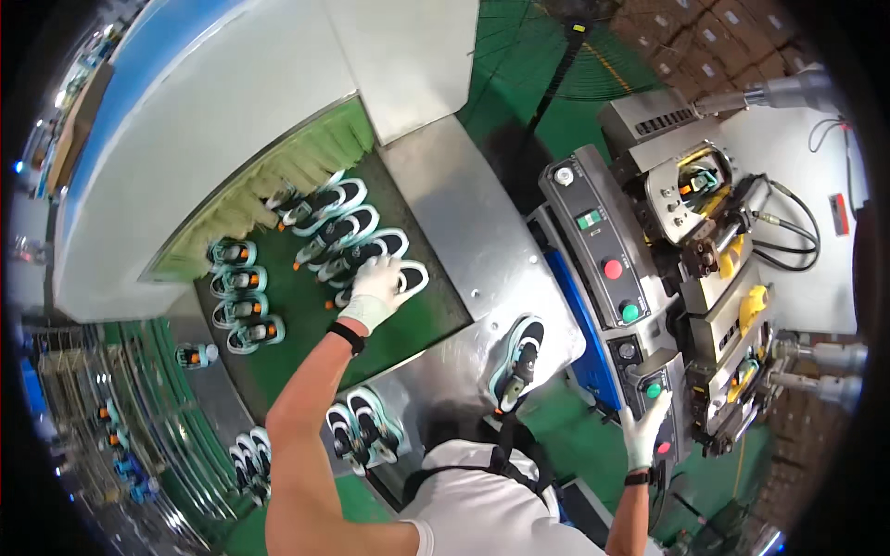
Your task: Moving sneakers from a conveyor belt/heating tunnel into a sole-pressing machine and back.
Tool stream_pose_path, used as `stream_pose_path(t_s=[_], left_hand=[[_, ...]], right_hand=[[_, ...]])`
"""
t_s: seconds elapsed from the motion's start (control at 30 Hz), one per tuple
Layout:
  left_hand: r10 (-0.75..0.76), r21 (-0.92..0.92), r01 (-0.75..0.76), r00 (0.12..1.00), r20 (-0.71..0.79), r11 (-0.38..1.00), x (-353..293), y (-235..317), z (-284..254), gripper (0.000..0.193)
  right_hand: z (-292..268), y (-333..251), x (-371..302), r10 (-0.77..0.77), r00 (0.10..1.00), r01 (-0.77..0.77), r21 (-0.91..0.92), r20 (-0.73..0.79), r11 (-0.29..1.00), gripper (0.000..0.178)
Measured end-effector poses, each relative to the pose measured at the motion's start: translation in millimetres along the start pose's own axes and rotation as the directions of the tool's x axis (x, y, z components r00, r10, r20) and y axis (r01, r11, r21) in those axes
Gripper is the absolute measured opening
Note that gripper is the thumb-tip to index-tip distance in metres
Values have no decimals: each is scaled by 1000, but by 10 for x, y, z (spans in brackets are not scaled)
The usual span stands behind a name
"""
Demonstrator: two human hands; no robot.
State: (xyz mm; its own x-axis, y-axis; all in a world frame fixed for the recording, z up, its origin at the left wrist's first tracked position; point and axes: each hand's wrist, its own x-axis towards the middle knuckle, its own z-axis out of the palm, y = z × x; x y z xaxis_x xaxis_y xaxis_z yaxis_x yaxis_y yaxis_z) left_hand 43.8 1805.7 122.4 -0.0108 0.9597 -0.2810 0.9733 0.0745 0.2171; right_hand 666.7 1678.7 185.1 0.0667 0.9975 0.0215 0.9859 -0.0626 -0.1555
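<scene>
White-gloved, your left hand (375, 285) lies over a black-and-white shoe (413, 277), the nearest of the slanting row on the green belt (297, 320), at about nine o'clock from the centre of your view. That shoe's open collar shows just beside your fingers, toward three o'clock; its long axis seems to run from two to eight o'clock, heel toward the metal table (445, 204), though your hand hides the middle. Your left fingers bend over it, but you cannot tell from this view whether they grip it or only rest there. Your left is clearly the nearer hand to it, with your right hand (642, 431) well apart at four o'clock. There, your right fingers are spread and unclenched on the lower control panel (669, 371), one tip just beside the green button (654, 390) at twelve o'clock; whether it presses is too small to tell. Between your hands, a single shoe (523, 357) sits on the table's edge, four o'clock from your left and ten from your right, lying lengthwise from one to seven.
</scene>
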Motion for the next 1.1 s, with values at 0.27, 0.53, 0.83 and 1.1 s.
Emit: stream_pose_path(t_s=[0.27,0.53,0.83,1.1], left_hand=[[45,-92,-38,996,73,995,3,-342,304,39],[492,-939,-283,857,-155,198,-266,1898,-1220,45],[755,-536,-724,618,-221,435,2240,4789,-1840,73],[417,-82,-430,899,-137,899,4167,5881,-957,72]], right_hand=[[-57,-1334,-333,174,886,-353,381,430,855,87],[-384,-1959,850,-556,702,-649,721,444,-244,66],[-881,-604,1096,-56,931,-316,721,360,-617,68],[-663,413,106,207,890,-63,560,406,-826,102]])
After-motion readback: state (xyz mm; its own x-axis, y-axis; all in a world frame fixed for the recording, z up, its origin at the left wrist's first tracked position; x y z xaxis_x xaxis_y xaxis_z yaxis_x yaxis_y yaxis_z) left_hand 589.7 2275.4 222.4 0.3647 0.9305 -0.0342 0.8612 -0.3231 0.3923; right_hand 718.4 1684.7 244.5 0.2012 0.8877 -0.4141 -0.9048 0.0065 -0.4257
